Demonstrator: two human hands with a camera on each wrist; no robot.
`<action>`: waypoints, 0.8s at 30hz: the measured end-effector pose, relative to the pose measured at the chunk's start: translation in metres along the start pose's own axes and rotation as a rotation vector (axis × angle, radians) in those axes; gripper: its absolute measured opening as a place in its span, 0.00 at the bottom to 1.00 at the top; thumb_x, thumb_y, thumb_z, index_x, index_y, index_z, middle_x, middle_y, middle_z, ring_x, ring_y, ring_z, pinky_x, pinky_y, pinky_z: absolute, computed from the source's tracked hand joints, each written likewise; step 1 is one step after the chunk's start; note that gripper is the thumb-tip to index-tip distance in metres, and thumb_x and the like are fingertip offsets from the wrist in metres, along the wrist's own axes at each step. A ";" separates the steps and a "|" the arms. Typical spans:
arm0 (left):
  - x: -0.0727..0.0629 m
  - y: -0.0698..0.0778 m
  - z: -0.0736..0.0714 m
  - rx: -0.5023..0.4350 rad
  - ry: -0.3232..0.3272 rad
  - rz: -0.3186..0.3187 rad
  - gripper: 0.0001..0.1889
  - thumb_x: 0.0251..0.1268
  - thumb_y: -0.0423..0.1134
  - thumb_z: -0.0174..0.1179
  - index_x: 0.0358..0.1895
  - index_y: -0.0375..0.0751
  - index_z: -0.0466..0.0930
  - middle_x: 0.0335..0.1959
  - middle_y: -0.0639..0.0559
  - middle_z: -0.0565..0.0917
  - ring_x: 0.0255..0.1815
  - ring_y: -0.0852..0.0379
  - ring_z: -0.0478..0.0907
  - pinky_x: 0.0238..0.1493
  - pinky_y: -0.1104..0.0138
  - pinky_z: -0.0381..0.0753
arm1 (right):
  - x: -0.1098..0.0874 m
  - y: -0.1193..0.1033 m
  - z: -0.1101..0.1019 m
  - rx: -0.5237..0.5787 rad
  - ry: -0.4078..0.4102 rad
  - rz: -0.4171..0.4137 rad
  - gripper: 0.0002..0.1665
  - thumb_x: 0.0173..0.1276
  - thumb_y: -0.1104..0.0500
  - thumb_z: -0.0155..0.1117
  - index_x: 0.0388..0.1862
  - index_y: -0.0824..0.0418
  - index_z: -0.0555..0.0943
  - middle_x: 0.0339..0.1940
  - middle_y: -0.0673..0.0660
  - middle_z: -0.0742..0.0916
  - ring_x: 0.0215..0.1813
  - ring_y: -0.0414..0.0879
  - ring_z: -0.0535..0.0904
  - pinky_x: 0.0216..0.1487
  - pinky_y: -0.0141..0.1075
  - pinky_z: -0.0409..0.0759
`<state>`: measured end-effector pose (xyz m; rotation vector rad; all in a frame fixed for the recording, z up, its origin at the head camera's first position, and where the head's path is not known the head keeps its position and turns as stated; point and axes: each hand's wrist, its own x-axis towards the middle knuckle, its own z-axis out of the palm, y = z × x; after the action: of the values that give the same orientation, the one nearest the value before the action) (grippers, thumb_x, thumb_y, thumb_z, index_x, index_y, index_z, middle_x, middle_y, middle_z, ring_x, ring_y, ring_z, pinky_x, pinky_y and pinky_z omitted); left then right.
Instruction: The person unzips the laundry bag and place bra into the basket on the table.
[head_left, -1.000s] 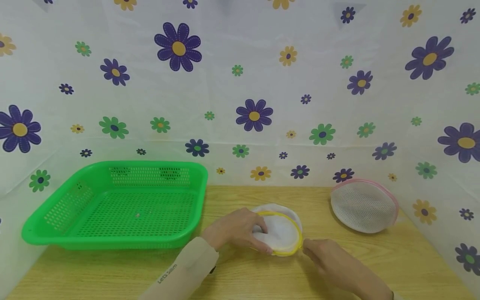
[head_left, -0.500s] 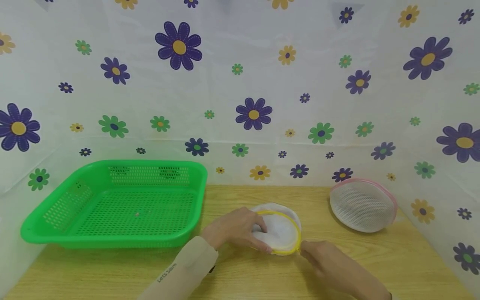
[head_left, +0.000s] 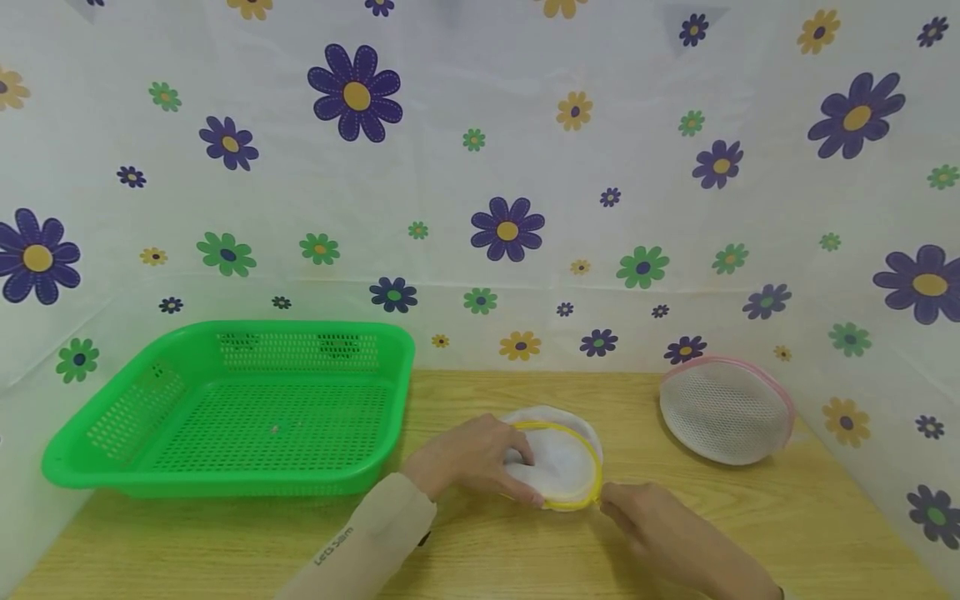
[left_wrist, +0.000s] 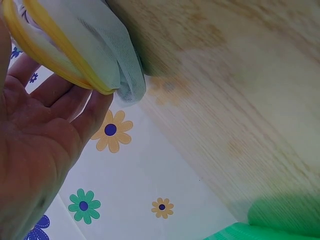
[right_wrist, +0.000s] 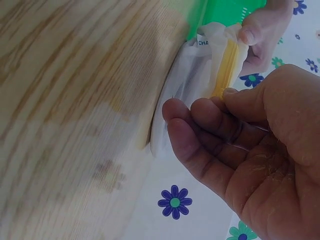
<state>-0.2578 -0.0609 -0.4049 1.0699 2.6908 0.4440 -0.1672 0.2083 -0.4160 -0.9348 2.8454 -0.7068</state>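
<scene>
A white mesh laundry bag [head_left: 561,467] with a yellow zipper [head_left: 598,467] lies on the table in front of me. My left hand [head_left: 483,457] grips its left side, thumb at the near edge and fingers over the top. From the left wrist view, the fingers [left_wrist: 92,112] are seen against the yellow-edged rim. At the bag's right end, my right hand [head_left: 660,529] pinches the end of the yellow zipper between thumb and forefinger. The right wrist view shows that pinch close up, with the other fingers [right_wrist: 185,140] curled; the zipper pull itself is hidden.
A large green plastic basket [head_left: 225,479] with perforated sides stands on the left of the wooden table [head_left: 480,550]. Another white mesh bag [head_left: 726,417], trimmed in pink, sits at the back right. A flower-patterned sheet [head_left: 442,167] hangs behind and along both sides.
</scene>
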 end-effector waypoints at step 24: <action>0.003 -0.001 0.000 -0.010 -0.004 -0.009 0.28 0.50 0.71 0.71 0.46 0.56 0.89 0.46 0.64 0.88 0.44 0.65 0.77 0.53 0.69 0.78 | 0.001 -0.002 0.001 -0.063 0.026 -0.005 0.15 0.77 0.63 0.56 0.27 0.50 0.73 0.21 0.37 0.65 0.25 0.29 0.61 0.28 0.26 0.66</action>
<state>-0.2604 -0.0595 -0.4057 1.0547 2.6859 0.4526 -0.1664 0.2062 -0.4157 -0.9481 2.9048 -0.6383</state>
